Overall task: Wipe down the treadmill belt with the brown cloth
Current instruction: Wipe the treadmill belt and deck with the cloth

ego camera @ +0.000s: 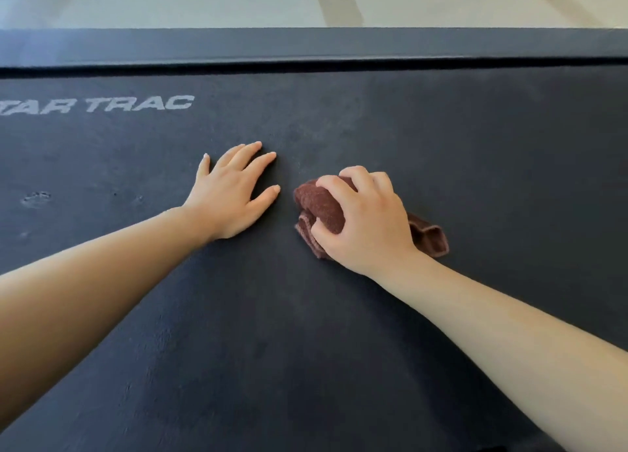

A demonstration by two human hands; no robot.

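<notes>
Both hands are down on the treadmill belt (339, 315), whose pale lettering (98, 104) is cut off at the left edge. My left hand (234, 197) lies flat with fingers spread, and just beside it my right hand (367, 224) bunches the brown cloth (323, 207), hiding its middle so only the ends show.

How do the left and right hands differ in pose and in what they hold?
The left hand lies flat with fingers straight and spread; the right hand has fingers curled. The left holds nothing; the right grips the bunched brown cloth. Both rest on the dark treadmill belt.
</notes>
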